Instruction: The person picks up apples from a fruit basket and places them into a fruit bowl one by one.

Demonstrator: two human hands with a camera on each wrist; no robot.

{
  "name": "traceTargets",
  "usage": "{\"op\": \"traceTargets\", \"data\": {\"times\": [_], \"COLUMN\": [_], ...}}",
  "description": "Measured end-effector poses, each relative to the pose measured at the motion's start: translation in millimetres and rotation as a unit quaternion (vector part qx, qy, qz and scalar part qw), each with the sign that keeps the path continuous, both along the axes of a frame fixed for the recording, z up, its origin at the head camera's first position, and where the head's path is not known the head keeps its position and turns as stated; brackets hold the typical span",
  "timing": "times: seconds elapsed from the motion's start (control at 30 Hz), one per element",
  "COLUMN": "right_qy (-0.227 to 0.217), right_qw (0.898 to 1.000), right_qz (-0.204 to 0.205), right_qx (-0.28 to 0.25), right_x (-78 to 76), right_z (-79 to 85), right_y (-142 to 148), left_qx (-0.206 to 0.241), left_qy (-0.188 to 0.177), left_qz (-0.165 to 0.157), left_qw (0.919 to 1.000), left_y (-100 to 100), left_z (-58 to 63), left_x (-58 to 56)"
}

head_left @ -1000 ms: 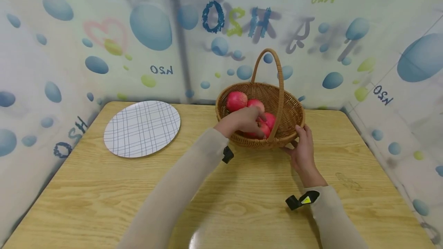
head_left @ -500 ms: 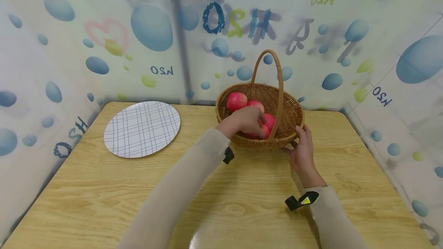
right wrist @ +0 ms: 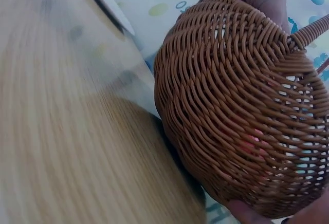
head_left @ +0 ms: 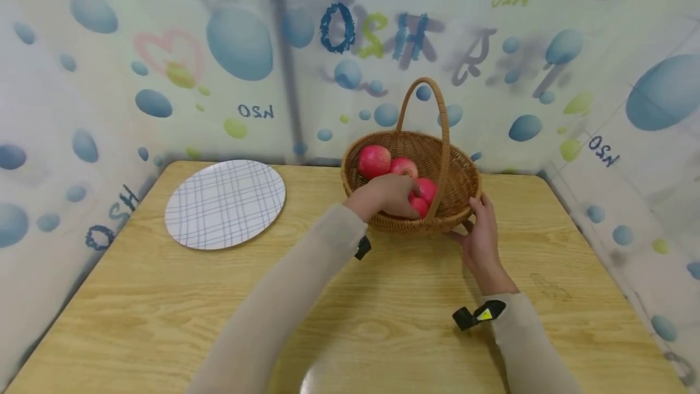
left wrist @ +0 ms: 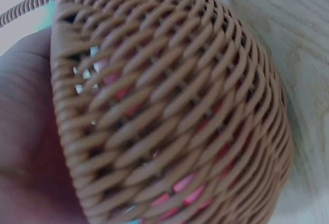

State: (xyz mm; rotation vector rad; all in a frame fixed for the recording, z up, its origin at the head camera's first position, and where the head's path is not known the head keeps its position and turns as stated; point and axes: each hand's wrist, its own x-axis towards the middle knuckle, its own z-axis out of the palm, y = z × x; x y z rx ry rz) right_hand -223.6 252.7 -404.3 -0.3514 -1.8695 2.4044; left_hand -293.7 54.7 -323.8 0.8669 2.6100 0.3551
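An oval wicker basket (head_left: 462, 169) with a tall arched handle stands at the back of the table, several red apples (head_left: 374, 161) inside. My left hand (head_left: 389, 195) reaches over the near rim into it, fingers curled round an apple (head_left: 419, 206) at the front, partly hidden by the hand. Another apple (head_left: 425, 190) lies just behind. My right hand (head_left: 482, 242) holds the basket at its right front, thumb at the rim and fingers low against the side. In the left wrist view the woven wall (left wrist: 180, 100) hides most of the left hand (left wrist: 25, 131); red shows through the weave.
A white oval plate (head_left: 224, 204) with a blue grid pattern lies at the back left of the wooden table (head_left: 350, 333). A patterned wall covering (head_left: 306, 108) rises right behind the basket. The basket's handle (head_left: 444, 138) arches up beside the left hand.
My left hand has sunk slightly lower over the front apple, and more of the apple behind it shows. The right hand and basket stay nearly in place.
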Motion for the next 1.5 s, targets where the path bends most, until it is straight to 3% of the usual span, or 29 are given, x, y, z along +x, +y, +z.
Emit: {"op": "traceTargets", "data": {"times": [0.23,0.57,0.97,1.5], "right_qy": [0.021,0.025,0.047,0.041], "right_qw": [0.999,0.999,0.997,0.998], "right_qz": [0.009,0.037,0.06,0.049], "right_qx": [0.041,-0.005,0.004,0.01], "right_x": [-13.5,-24.8,-26.9,-25.4], "right_z": [3.7,5.4,0.8,1.3], "right_y": [12,33,36,35], "left_qx": [-0.015,-0.008,-0.002,0.089], "left_qy": [-0.016,-0.066,-0.013,-0.004], "left_qz": [-0.012,-0.024,-0.002,0.012], "left_qw": [0.9997,0.9975,0.9999,0.9959], "left_y": [-1,0,1,-12], "left_z": [2.5,5.3,3.1,12.3], "left_x": [-3.2,-9.6,-9.8,-4.2]}}
